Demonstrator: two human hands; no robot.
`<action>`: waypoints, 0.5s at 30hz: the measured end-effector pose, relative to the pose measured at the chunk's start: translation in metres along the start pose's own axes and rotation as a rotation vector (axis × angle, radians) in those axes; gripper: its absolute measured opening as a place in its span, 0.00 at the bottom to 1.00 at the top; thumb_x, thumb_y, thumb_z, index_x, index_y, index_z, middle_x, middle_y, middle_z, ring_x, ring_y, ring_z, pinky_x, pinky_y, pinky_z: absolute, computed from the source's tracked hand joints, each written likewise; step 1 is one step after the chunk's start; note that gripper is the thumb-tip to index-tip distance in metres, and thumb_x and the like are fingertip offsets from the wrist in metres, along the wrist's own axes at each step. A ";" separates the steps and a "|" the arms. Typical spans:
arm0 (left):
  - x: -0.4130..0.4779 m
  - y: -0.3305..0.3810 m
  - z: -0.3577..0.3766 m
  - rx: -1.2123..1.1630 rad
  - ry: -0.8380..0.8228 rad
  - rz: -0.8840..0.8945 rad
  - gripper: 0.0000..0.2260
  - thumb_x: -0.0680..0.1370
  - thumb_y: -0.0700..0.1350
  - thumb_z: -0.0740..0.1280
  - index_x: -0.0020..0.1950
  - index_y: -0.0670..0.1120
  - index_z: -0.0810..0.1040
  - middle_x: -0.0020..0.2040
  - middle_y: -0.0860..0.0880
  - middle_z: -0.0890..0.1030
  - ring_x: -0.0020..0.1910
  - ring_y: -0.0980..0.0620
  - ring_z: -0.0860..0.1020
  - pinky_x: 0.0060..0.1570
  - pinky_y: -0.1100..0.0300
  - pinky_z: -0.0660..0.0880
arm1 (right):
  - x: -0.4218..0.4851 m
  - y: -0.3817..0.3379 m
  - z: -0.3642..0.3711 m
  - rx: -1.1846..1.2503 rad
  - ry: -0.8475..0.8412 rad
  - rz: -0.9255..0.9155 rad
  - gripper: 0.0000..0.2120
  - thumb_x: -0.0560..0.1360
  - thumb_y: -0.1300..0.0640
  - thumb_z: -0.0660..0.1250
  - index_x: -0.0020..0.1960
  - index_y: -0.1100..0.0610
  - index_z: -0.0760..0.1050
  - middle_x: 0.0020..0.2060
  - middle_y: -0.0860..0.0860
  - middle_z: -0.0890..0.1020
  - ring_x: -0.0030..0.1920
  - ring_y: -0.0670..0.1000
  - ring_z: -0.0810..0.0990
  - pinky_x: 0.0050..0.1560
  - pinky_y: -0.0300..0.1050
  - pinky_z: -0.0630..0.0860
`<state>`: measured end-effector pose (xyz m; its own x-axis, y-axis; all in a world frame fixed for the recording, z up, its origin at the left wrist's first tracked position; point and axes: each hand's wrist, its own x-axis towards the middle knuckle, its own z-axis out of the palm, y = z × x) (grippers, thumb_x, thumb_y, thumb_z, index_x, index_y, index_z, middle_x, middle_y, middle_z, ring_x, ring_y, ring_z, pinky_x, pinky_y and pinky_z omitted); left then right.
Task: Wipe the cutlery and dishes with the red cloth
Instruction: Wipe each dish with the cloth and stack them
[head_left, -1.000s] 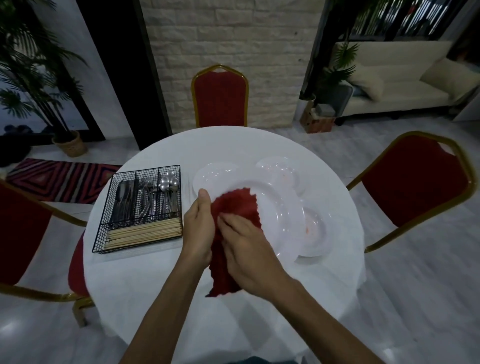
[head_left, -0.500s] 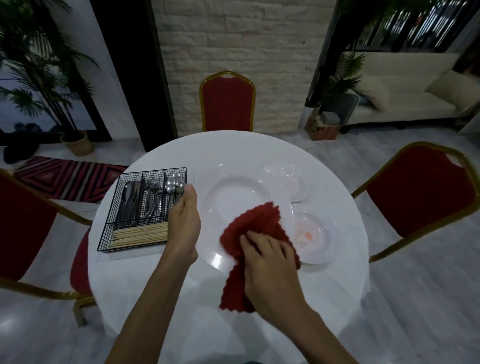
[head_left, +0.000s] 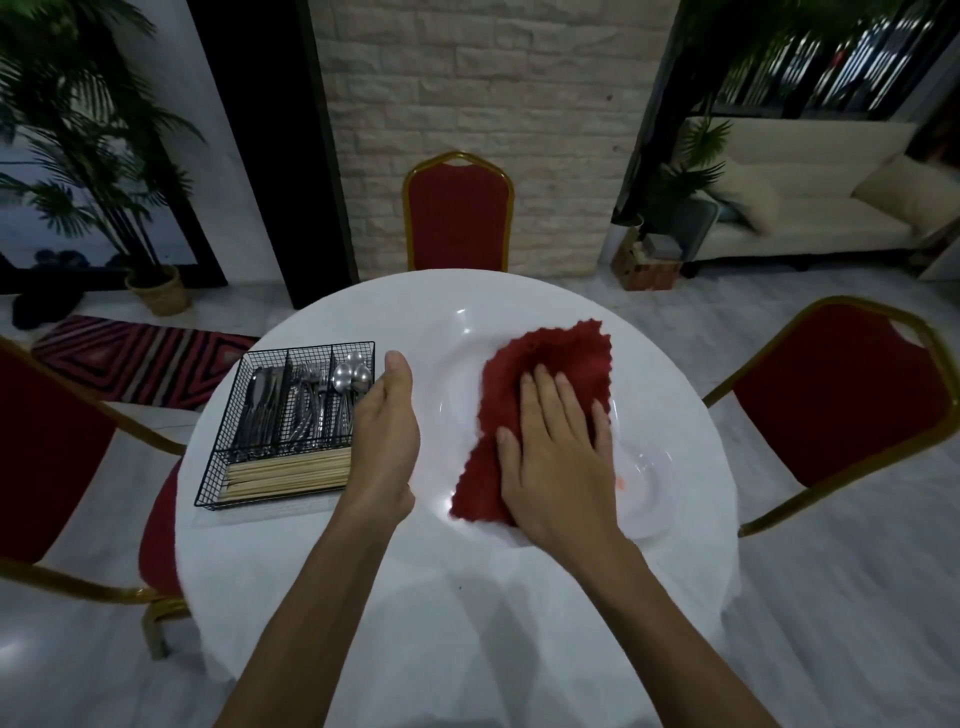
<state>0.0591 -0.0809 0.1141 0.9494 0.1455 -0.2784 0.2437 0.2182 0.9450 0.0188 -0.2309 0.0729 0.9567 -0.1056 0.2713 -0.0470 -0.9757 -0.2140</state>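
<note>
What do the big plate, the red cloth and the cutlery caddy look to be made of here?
Big plate: glossy white, probably glazed ceramic or opal glass, judging by sharp highlights on its rim. Red cloth: soft woven or terry fabric, matte, with a fuzzy ragged edge, pressed flat by the right hand. Cutlery caddy: thin black wire mesh, likely coated metal.

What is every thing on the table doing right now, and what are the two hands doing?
Red cloth: spread flat on the big plate, under the right hand.
Big plate: lifted, tilted, held at its left edge.
Small plate: on the table, with an orange smear.
Basket: on the table, full of cutlery and chopsticks.
Left hand: gripping the plate's edge.
Right hand: open, pressing the cloth.
</note>
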 end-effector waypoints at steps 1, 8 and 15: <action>0.000 0.003 -0.002 -0.013 0.009 0.005 0.29 0.78 0.71 0.58 0.71 0.56 0.76 0.70 0.55 0.77 0.70 0.50 0.74 0.71 0.43 0.69 | -0.008 0.000 -0.001 -0.028 0.003 0.007 0.30 0.81 0.45 0.47 0.79 0.57 0.66 0.78 0.52 0.68 0.78 0.54 0.65 0.78 0.60 0.58; 0.012 -0.001 -0.004 -0.101 0.027 -0.067 0.31 0.74 0.72 0.63 0.65 0.52 0.81 0.63 0.50 0.83 0.63 0.47 0.81 0.66 0.44 0.75 | -0.052 -0.036 -0.021 0.145 -0.050 -0.268 0.23 0.83 0.47 0.52 0.72 0.52 0.75 0.68 0.48 0.78 0.69 0.52 0.74 0.71 0.54 0.66; 0.007 -0.002 0.002 -0.026 -0.103 0.002 0.29 0.77 0.70 0.61 0.68 0.51 0.79 0.63 0.55 0.83 0.64 0.57 0.79 0.70 0.53 0.72 | 0.015 -0.017 -0.009 0.113 -0.067 -0.281 0.30 0.82 0.43 0.45 0.82 0.51 0.58 0.82 0.47 0.58 0.82 0.51 0.53 0.79 0.56 0.52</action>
<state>0.0654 -0.0820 0.1108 0.9656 0.0461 -0.2559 0.2377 0.2430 0.9405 0.0317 -0.2176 0.0893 0.9446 0.1821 0.2729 0.2510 -0.9368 -0.2438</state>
